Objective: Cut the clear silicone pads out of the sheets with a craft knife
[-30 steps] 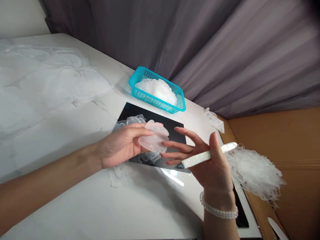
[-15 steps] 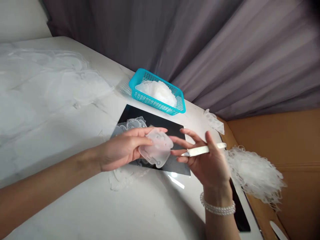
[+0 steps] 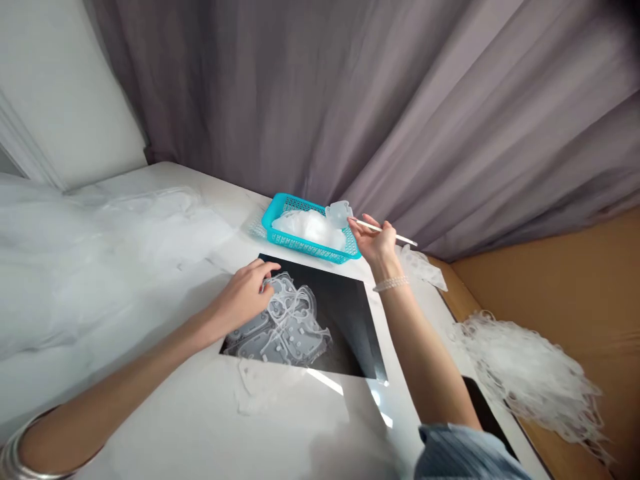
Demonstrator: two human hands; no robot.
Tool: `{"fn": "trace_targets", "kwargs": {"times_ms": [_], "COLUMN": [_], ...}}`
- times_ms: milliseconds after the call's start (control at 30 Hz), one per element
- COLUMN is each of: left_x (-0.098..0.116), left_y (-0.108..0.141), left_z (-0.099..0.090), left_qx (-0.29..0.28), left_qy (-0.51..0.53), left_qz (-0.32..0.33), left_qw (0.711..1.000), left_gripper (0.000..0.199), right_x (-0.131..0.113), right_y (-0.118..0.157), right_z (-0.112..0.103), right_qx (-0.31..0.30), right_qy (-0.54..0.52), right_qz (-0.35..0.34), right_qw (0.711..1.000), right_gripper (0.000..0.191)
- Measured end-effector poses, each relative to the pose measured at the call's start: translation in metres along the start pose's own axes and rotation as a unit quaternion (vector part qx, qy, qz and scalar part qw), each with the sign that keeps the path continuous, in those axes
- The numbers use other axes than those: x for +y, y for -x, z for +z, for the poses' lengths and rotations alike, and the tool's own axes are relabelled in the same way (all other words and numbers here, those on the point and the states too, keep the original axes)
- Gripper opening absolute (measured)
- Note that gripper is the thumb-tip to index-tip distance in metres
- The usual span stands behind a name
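Head view: right hand (image 3: 373, 241) pinches a clear piece (image 3: 339, 215) above a basket

The right hand's fingertips are clenched on the clear piece, and the same hand also grasps a thin white stick (image 3: 385, 231) that points away past the fingers. Directly under this grip sits a teal basket (image 3: 310, 248) holding a white tangle (image 3: 310, 228); the piece is just above the tangle, and I cannot tell if they touch. A pearl bracelet (image 3: 391, 284) circles the wrist just behind the grip. Well to the grip's left, the left hand (image 3: 243, 297) has its fingers curled onto a clear lattice (image 3: 295, 327) on a black sheet (image 3: 345, 320). Whether those fingers are holding it or only touching it, I cannot tell. Beyond the grip on the right lie a clear scrap (image 3: 423, 267) and a larger white heap (image 3: 525, 380) on cardboard (image 3: 550, 300).
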State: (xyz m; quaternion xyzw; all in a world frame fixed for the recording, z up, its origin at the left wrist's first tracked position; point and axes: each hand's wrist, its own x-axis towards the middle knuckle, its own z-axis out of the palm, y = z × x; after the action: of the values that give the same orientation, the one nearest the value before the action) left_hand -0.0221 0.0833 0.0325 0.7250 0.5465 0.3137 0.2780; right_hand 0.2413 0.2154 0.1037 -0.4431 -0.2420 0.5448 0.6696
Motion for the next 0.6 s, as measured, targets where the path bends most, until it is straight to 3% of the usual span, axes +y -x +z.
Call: {"fn": "trace_targets", "kwargs": {"times_ms": [100,200,300,400,500,600], "left_x": [0.002,0.003,-0.003,-0.006,0.002,0.02], "left_y": [0.009,0.015,0.011,-0.002,-0.021,-0.048], "left_z": [-0.003,-0.006,-0.006,-0.003,0.001,0.006], "left_qx": [-0.062,-0.099,-0.081,-0.069,-0.084,-0.102], "left_qy": [-0.026,-0.018,0.025,0.06,0.073,0.097], "left_qz": [0.048,0.061,0.05,0.035,0.024,0.018], "left_qw": [0.997,0.993,0.995,0.995,0.993,0.99], "left_gripper": [0.058,0.056,0.034,0.012,0.014,0.018], "right_x": [0.014,0.02,0.019,0.023,0.036,0.046], "right_y": [-0.013,0.014,0.066,0.117,0.141,0.131], "right_z": [-0.01,-0.034,-0.055,-0.065,-0.062,-0.055], "right_qx": [0.038,0.033,-0.082,-0.219,-0.236,-0.218], "right_qy": [0.007,0.02,0.075,0.147,0.158,0.132], "right_qz": [-0.003,-0.011,0.034,0.138,0.179,0.192], "right_qw": [0.999,0.999,0.993,0.955,0.942,0.948], "right_gripper": [0.047,0.042,0.042,0.044,0.042,0.042]}}
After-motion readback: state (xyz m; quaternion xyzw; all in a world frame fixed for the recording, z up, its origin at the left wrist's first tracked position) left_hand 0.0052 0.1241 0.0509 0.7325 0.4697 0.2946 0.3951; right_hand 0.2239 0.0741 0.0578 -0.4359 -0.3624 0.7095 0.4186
